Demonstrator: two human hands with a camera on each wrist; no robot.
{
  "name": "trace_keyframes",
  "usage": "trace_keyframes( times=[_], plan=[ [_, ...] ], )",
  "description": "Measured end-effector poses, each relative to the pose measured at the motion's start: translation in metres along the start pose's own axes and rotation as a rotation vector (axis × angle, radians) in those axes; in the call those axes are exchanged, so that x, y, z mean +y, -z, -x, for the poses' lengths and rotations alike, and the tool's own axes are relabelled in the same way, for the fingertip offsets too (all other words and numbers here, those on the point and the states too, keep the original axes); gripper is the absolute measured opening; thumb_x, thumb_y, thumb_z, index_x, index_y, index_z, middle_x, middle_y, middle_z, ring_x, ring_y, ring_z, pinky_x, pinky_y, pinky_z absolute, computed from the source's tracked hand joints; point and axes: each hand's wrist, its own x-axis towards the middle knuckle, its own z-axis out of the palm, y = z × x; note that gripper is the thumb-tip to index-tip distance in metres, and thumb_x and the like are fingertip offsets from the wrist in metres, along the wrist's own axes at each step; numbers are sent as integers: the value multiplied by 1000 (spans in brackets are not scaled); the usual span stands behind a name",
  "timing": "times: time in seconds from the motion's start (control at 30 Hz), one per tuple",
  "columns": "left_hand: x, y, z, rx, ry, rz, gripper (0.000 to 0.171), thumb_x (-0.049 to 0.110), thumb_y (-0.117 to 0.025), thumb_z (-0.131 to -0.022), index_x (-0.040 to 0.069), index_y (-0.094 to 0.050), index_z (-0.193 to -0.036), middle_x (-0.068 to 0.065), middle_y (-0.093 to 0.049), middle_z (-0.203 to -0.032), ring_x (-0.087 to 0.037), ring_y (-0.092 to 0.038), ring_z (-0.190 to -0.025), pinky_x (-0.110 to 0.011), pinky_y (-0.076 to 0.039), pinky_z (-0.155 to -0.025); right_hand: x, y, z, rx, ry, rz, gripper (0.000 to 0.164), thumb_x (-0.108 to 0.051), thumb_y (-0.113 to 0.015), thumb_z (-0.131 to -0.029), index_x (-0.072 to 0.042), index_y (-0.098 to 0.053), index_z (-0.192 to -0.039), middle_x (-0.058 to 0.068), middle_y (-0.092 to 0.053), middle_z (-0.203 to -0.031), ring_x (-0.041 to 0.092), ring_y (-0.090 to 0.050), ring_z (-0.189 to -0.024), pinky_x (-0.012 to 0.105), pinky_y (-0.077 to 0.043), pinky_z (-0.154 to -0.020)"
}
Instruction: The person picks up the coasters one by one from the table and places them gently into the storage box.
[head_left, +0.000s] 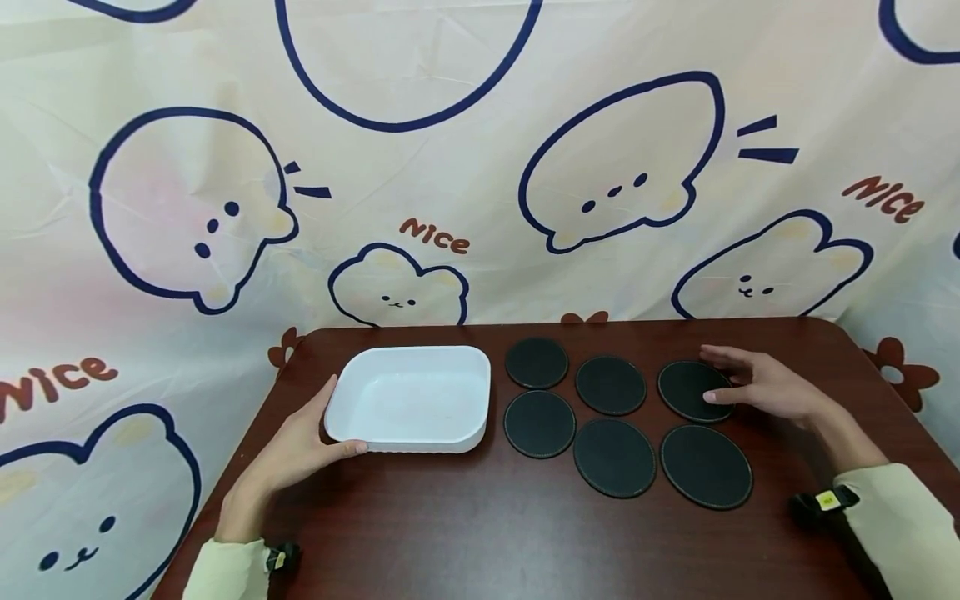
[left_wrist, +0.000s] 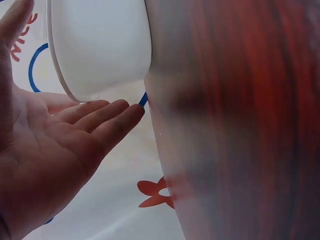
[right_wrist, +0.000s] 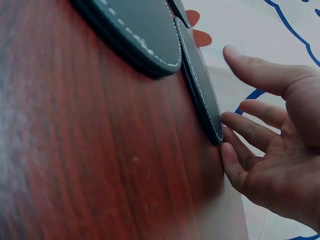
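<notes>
A white rectangular dish [head_left: 416, 400] with rounded corners sits at the back left of the table. My left hand [head_left: 300, 446] is at its left end, thumb along the front wall and fingers by the left side. The left wrist view has those fingers [left_wrist: 107, 117] nearly straight beside the dish's end. On the right, my right hand [head_left: 780, 390] reaches over the back right coaster [head_left: 686, 387], a dark round one with pale edge stitching. Its thumb tip overlaps the coaster. In the right wrist view, thumb and fingers are spread apart, fingertips near the coaster's edge [right_wrist: 202, 90], with nothing held.
More dark coasters lie in two rows between the dish and my right hand, among them a front right one [head_left: 707, 467] and a back left one [head_left: 536, 362]. Reddish-brown wood forms the table [head_left: 450, 533]. A printed cloth [head_left: 480, 167] hangs behind it.
</notes>
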Motion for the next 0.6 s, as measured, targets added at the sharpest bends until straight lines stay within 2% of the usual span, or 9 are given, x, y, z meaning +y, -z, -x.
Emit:
trace_keyframes(
  times=[0.03, 0.1, 0.17, 0.27, 0.33, 0.4, 0.43, 0.5, 0.6],
  plan=[
    [0, 0, 0, 0, 2, 2, 132, 59, -87, -83, -4, -10, -170, -33, -24, -174, -53, -38, -155, -70, -40, -120, -1, -1, 0, -3, 8, 5, 91, -33, -82, -96, 2, -35, -165, 32, -44, -165, 53, -44, -149, 33, -52, -106],
    [-1, -1, -1, 0, 7, 5, 133, 59, -88, -82, -4, -10, -170, -33, -25, -173, -54, -38, -154, -69, -40, -120, -2, -2, -1, -7, 16, 11, 91, -31, -84, -94, 3, -36, -164, 33, -43, -165, 53, -44, -149, 23, -49, -102],
    [0, -2, -1, 6, 10, 12, 132, 58, -88, -82, -5, -11, -170, -33, -26, -173, -54, -40, -154, -69, -41, -119, -4, -4, -2, -8, 18, 10, 92, -29, -85, -93, 4, -36, -164, 34, -43, -164, 53, -43, -149, 30, -49, -108],
    [0, -4, -1, 17, 14, 35, 130, 55, -89, -83, -5, -12, -170, -34, -29, -171, -54, -43, -151, -69, -44, -116, -4, -5, -2, 8, 22, 34, 92, -26, -87, -91, 4, -38, -163, 34, -45, -162, 51, -45, -147, 31, -49, -108],
    [0, -4, 0, 25, 16, 51, 129, 54, -90, -83, -4, -13, -170, -34, -31, -170, -53, -46, -149, -68, -46, -115, -5, -7, -3, 23, 26, 59, 90, -24, -87, -90, 4, -40, -162, 34, -47, -160, 51, -47, -145, 43, -50, -109],
    [-2, -4, 0, 31, 18, 63, 128, 53, -90, -83, -4, -15, -170, -34, -33, -169, -53, -50, -147, -66, -48, -114, -4, -9, -3, 44, 36, 94, 87, -21, -88, -89, 3, -44, -160, 33, -51, -158, 50, -50, -143, 41, -51, -106],
    [-2, -4, 0, 33, 19, 66, 127, 54, -90, -84, -3, -16, -169, -34, -34, -169, -52, -51, -145, -65, -49, -113, -4, -9, -4, 53, 42, 104, 85, -19, -88, -89, 4, -45, -159, 33, -52, -157, 50, -51, -141, 44, -52, -107],
    [-3, -4, 1, 34, 19, 63, 126, 55, -89, -84, -4, -18, -169, -34, -36, -168, -52, -54, -142, -63, -51, -111, -4, -11, -5, 70, 48, 119, 81, -15, -88, -88, 4, -48, -157, 32, -55, -154, 51, -53, -140, 63, -49, -109],
    [-4, -4, 1, 33, 27, 59, 126, 57, -89, -83, -5, -19, -168, -35, -37, -167, -52, -57, -140, -62, -53, -110, -4, -10, -6, 102, 40, 125, 78, -10, -88, -87, 3, -51, -154, 33, -58, -150, 53, -55, -136, 71, -46, -109]
  ],
)
